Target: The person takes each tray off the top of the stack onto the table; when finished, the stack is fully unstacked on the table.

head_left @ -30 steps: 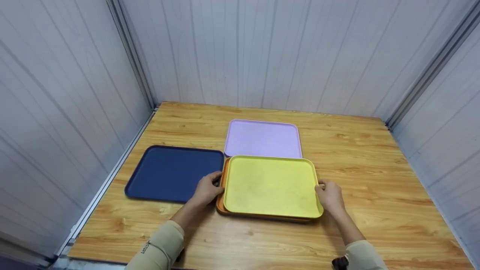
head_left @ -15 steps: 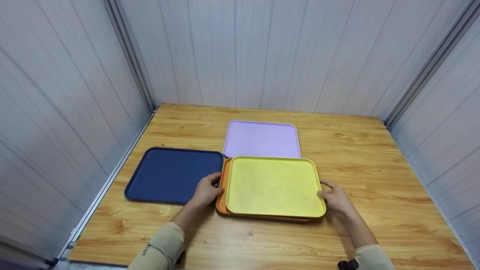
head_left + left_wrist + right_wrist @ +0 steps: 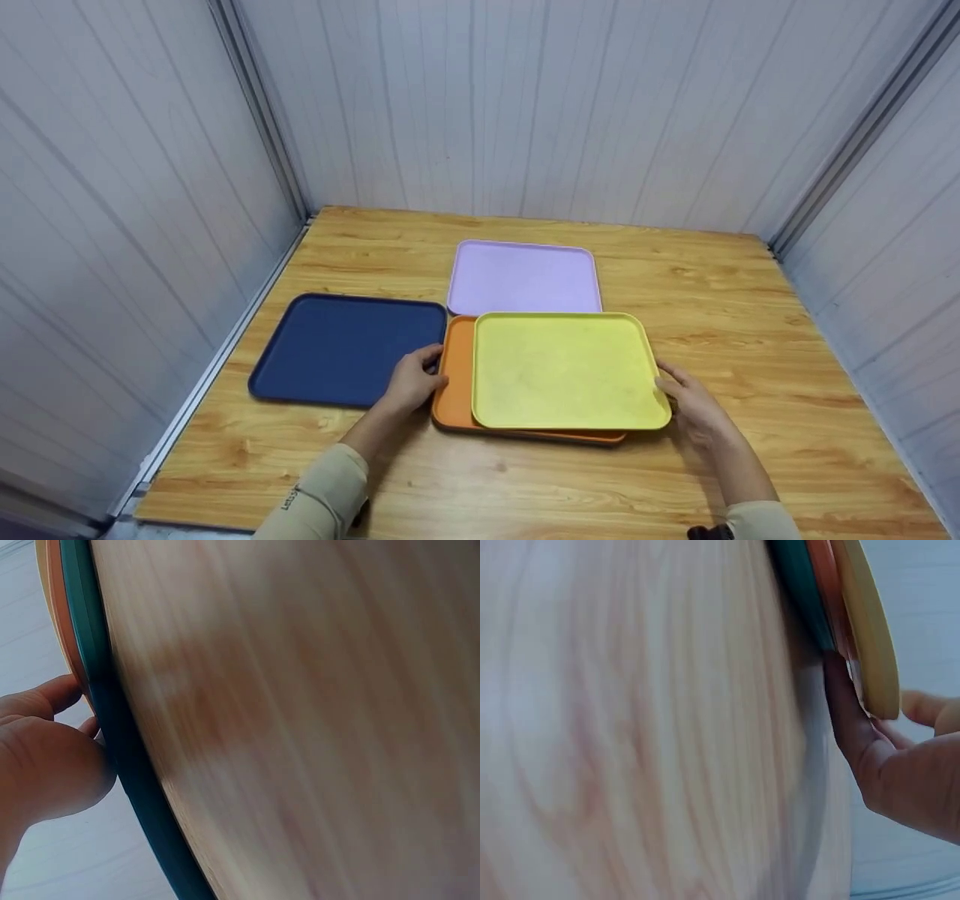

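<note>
In the head view a yellow tray (image 3: 570, 371) lies shifted to the right over an orange tray (image 3: 456, 375). My right hand (image 3: 697, 409) grips its right edge, thumb at the rim and fingers underneath. My left hand (image 3: 411, 382) holds the left edge of the orange tray with thumb and finger. Under the orange tray, a dark green tray (image 3: 94, 630) shows edge-on in the left wrist view. The right wrist view has the yellow tray (image 3: 870, 630) tipped away from the orange one, with a finger (image 3: 847, 705) reaching below.
A navy blue tray (image 3: 349, 349) lies flat to the left, close beside the stack. Behind the stack is a lilac tray (image 3: 525, 277). The wooden table (image 3: 750, 337) extends to the right, with panel walls (image 3: 525, 105) at the back and sides.
The yellow tray has slid to the right with my right hand, baring more of the orange tray's left side. My left hand has stayed at the orange tray's left edge.
</note>
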`<state>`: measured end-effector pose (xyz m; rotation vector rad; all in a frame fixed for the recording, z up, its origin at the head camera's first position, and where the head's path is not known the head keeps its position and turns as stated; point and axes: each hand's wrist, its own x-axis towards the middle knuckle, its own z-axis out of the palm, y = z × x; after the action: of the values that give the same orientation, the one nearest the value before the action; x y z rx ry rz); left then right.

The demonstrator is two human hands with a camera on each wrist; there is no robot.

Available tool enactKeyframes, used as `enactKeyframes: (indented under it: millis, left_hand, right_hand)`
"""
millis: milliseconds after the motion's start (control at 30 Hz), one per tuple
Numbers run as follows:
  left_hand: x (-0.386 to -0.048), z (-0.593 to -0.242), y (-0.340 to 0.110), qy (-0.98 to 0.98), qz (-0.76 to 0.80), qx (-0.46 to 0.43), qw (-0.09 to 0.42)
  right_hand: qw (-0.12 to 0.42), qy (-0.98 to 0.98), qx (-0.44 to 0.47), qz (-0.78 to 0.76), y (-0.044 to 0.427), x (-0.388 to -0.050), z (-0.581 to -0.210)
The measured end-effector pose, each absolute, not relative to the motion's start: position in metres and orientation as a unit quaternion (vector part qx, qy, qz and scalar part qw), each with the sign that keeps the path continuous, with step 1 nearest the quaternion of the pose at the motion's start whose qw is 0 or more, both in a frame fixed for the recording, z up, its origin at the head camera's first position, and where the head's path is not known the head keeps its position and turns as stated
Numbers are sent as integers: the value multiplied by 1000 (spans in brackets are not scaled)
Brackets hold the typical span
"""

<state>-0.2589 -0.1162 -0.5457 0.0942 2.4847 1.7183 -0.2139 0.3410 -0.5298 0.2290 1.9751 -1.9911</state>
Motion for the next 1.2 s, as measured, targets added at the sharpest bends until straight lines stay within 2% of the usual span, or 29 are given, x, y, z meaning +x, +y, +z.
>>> enactKeyframes:
  millis: [167,300,500,1200]
  left_hand:
    - [-260,-545,-117,819,569,34,62]
    - [-260,-545,-118,820,568,28,67]
    - [-259,-544,-118,819,569,27,72]
    - [-258,-542,-117,819,569,39,67]
  right_hand:
    - [255,616,1,-745,357,-206,-533]
    - [277,570,-26,-773,363,-203,-539]
    - [263,522,-29,-811,366,-200,-544]
    - [174,448,101,-871,372,-198,-537]
